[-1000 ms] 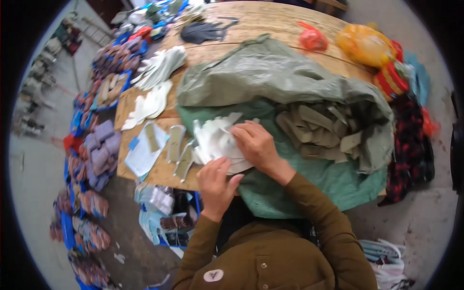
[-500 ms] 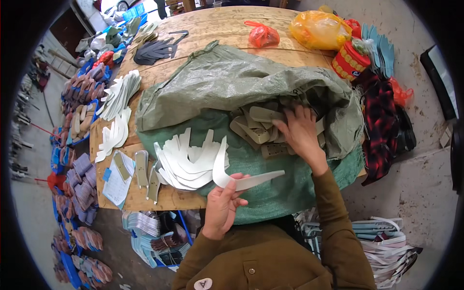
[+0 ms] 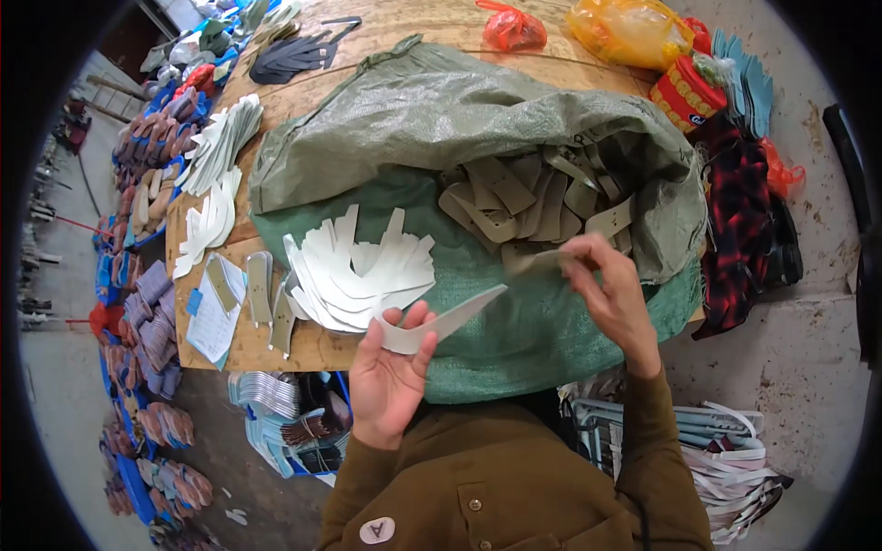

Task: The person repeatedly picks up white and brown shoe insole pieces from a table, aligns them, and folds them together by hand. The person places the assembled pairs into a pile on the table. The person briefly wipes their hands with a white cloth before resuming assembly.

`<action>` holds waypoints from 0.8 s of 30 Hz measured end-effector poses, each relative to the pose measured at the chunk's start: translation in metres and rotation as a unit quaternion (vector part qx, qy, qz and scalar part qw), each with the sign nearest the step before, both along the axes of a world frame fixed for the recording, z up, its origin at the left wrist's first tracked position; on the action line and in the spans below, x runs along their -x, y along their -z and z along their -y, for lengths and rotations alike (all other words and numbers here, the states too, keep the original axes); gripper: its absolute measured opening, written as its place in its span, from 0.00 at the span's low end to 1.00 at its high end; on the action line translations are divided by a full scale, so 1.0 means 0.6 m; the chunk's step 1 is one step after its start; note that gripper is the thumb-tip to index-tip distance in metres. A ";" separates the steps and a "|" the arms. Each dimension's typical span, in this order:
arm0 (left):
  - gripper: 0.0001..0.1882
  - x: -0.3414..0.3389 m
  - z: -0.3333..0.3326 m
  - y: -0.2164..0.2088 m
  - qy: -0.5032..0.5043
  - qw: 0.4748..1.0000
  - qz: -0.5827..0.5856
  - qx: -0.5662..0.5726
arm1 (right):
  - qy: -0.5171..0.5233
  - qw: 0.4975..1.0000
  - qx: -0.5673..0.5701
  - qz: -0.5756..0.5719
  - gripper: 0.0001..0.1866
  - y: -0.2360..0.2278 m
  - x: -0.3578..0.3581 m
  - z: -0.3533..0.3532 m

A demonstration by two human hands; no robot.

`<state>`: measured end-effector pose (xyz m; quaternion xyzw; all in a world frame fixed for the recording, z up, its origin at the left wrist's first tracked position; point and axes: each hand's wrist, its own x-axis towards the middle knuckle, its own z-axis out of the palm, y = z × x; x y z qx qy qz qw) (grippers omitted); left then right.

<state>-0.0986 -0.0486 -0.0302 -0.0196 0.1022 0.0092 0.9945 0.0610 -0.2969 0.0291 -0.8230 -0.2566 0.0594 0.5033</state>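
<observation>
A flat, curved white strip (image 3: 464, 315) is resting in the left hand (image 3: 393, 376), thumb and fingers curling around it, over a green woven-plastic sack (image 3: 496, 358). The right hand (image 3: 606, 286) is pinching a flat olive-tan piece (image 3: 533, 264) near loose olive-tan pieces (image 3: 501, 186) in the sack. Flat white strips (image 3: 358, 286) are lying fanned beyond the left hand.

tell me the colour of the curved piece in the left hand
The curved piece is white; the head view shows it.

white strip (image 3: 461, 314), khaki piece (image 3: 530, 263), green sack (image 3: 487, 363), red-and-black plaid cloth (image 3: 733, 225).
</observation>
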 end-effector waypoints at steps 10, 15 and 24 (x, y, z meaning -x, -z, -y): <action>0.20 -0.014 0.040 -0.008 0.001 0.991 -0.107 -0.081 | 0.076 0.990 -0.062 -0.104 0.11 0.133 0.076 0.017; 0.21 -0.019 0.059 -0.014 0.000 0.983 -0.139 -0.121 | 0.094 0.988 -0.007 -0.120 0.12 0.163 0.089 0.029; 0.21 -0.028 0.078 -0.007 0.052 0.989 -0.128 -0.057 | 0.132 0.941 -0.268 -0.158 0.12 0.033 0.115 -0.036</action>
